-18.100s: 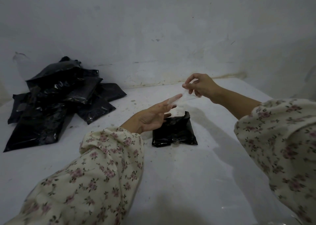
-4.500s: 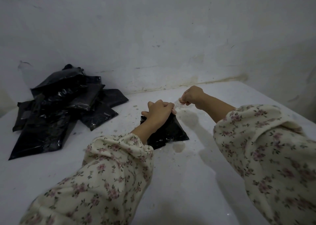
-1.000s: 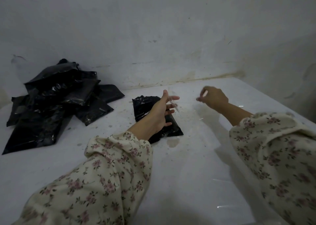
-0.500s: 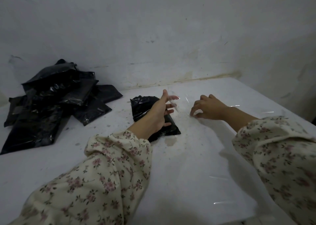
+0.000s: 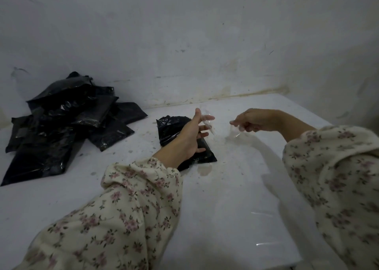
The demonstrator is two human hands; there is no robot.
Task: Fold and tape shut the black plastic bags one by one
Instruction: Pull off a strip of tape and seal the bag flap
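Lying left of the folded bag point(image 5: 171, 126), spare bags point(image 5: 61, 118) heap together.

No legible text, labels, brands or numbers on any surface in view; lighting dim, surfaces plain.

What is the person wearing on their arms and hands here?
The left sleeve and right sleeve are long, loose, cream fabric printed with small pink flowers and dark sprigs, gathered at the cuffs. The left hand and right hand are bare: no gloves, rings or watch visible.
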